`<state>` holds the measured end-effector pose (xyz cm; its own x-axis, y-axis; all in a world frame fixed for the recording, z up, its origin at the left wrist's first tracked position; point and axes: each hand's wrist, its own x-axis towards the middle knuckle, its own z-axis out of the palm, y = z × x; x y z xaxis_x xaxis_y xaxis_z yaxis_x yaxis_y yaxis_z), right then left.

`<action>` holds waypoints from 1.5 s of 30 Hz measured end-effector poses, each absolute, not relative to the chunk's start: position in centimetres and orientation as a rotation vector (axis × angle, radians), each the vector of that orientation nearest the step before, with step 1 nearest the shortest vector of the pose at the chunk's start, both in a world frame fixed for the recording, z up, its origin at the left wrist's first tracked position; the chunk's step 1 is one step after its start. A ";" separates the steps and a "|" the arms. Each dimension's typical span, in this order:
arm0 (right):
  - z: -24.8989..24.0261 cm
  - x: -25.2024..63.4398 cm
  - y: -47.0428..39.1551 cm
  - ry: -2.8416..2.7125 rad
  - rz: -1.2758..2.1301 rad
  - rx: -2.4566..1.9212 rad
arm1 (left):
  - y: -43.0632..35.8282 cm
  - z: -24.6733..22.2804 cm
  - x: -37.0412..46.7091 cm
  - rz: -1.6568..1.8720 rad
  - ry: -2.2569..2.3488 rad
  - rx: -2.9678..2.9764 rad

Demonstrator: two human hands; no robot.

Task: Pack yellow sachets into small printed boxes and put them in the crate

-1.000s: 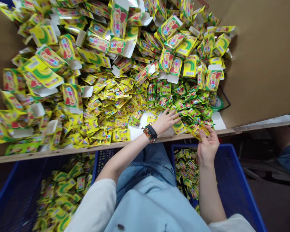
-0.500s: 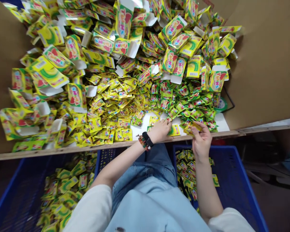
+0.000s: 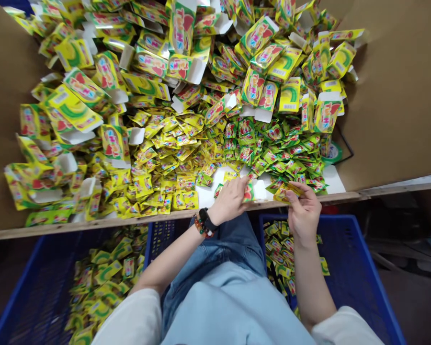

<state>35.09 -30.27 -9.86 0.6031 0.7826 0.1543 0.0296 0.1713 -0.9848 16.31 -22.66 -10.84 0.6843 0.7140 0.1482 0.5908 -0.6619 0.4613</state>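
My left hand (image 3: 230, 199), with a dark band and beads at its wrist, is closed on a small printed carton (image 3: 249, 192) at the table's front edge. A white flap (image 3: 259, 189) shows at the carton's right end. To the right, my right hand (image 3: 304, 211) pinches yellow sachets (image 3: 282, 192) between thumb and fingers, apart from the carton; their number is unclear. Behind the hands lie a heap of yellow sachets (image 3: 172, 143) and a heap of green sachets (image 3: 273, 148).
Many open cartons (image 3: 258, 36) are piled at the back and left, between brown cardboard walls (image 3: 398, 105). A wooden strip (image 3: 129, 221) edges the table. Below stand a left blue crate (image 3: 25, 282) and a right blue crate (image 3: 366, 268), both holding packed cartons or sachets. A tape roll (image 3: 332, 153) lies right.
My left hand has drawn back slightly left, and the carton in it now shows its red-printed face and white flap. My right hand still holds the yellow sachets. The view has shifted slightly.
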 end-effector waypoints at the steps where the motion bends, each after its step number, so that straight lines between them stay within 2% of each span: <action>1: -9.5 35.0 -30.2 -0.814 0.620 -1.298 | -23.1 -11.0 16.1 0.461 1.036 2.530; 10: -6.6 34.8 -29.2 -1.637 0.715 -1.423 | -25.3 -12.2 15.6 0.613 1.155 2.469; 15: -6.3 32.9 -29.2 -1.764 0.355 -1.569 | -26.1 -13.6 16.3 0.797 1.076 2.361; 20: -8.6 30.3 -29.5 -1.741 -0.135 -1.388 | -26.5 -15.0 16.7 1.100 1.002 2.156; 24: -10.1 29.0 -30.3 -1.795 -0.243 -1.471 | -27.0 -15.6 16.9 1.211 1.068 2.090; 28: -10.3 28.8 -31.1 -1.790 0.012 -1.536 | -27.3 -15.5 17.0 1.219 1.114 2.117; 32: -10.8 29.4 -31.1 -1.363 0.185 -1.500 | -27.3 -15.7 16.9 1.262 1.096 2.211; 36: -12.0 29.2 -30.6 -1.079 0.911 -1.380 | -27.2 -16.5 17.0 1.365 0.923 2.385; 38: -12.4 28.9 -30.7 -1.028 1.128 -1.276 | -27.3 -16.6 17.0 1.338 0.936 2.358; 45: -11.9 28.5 -31.1 -1.063 0.852 -1.307 | -27.1 -15.6 17.2 1.123 1.033 2.249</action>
